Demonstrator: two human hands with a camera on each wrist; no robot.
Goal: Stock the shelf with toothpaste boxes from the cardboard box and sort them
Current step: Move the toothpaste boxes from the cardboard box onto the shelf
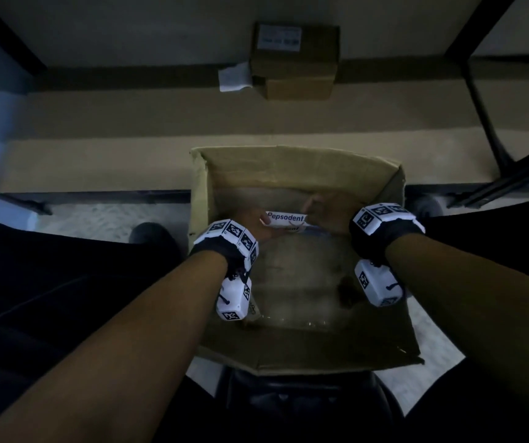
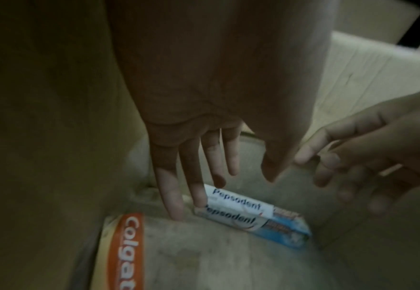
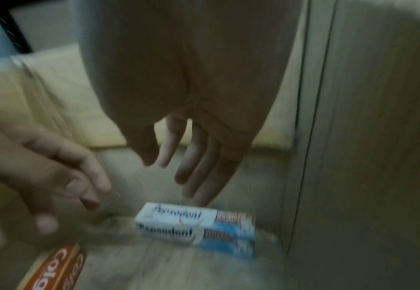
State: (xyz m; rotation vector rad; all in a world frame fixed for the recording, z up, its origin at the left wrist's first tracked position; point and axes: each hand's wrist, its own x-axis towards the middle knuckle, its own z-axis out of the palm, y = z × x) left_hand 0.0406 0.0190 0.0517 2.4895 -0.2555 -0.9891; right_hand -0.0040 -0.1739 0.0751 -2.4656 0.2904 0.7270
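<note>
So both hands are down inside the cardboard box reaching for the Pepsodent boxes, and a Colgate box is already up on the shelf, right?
Not quite. The Colgate box is not on the shelf; it lies on the floor of the cardboard box, as the left wrist view shows. The rest holds: the left hand and right hand reach for the Pepsodent boxes inside it.

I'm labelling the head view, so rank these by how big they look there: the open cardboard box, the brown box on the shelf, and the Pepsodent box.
1. Open cardboard box.
2. Brown box on the shelf; it is farther away, so its real size is unsure.
3. Pepsodent box, partly hidden by the hands.
</note>
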